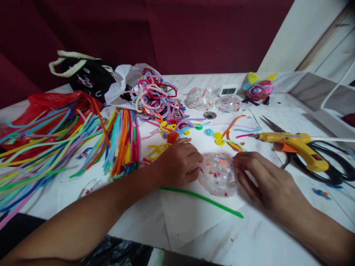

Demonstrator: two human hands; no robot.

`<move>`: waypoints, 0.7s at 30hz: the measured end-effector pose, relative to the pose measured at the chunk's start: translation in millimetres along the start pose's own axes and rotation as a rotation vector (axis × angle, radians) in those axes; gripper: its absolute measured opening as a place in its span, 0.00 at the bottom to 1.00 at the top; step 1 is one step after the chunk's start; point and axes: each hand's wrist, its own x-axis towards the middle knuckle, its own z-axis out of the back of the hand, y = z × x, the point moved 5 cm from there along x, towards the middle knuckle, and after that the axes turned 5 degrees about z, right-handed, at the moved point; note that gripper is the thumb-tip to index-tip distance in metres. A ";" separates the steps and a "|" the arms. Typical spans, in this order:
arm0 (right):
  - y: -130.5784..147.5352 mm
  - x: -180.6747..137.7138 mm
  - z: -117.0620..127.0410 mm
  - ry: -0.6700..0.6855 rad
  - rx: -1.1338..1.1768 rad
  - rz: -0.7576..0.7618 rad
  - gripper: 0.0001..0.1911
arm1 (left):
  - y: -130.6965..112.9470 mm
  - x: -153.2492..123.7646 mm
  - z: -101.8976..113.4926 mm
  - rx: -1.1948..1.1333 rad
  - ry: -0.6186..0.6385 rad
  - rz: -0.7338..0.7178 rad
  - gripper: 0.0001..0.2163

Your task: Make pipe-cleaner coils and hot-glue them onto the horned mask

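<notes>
Perhaps uneven pressure could skid the clear speckled dome (217, 176) onto the green stem (206, 199) at its six o'clock, as my left hand (179, 162) curls at its nine, my right hand (273, 183) bends at three, whether pinching I cannot tell.

Clear gloss among matt fuzz.
Looks like glossy plastic on the clear dome (217, 179) (glinting on top), matt fuzz on the near green stem (203, 201), smooth plastic on the glue gun (298, 145), metal on the scissor blades (273, 125), crinkled plastic on the red bag (50, 99) at left.
</notes>
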 end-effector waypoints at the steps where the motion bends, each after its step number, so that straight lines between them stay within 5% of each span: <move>1: 1.1 -0.6 0.5 -0.008 -0.009 0.002 0.09 | -1.5 -0.4 -0.6 0.055 -0.004 -0.015 0.06; 13: 18.8 -6.0 -0.7 -0.009 -0.071 0.124 0.17 | -9.3 -1.1 -2.7 0.352 -0.002 -0.124 0.14; 21: 26.9 -8.9 -2.4 -0.031 -0.063 0.137 0.20 | 0.7 1.9 -3.1 0.128 0.086 -0.071 0.12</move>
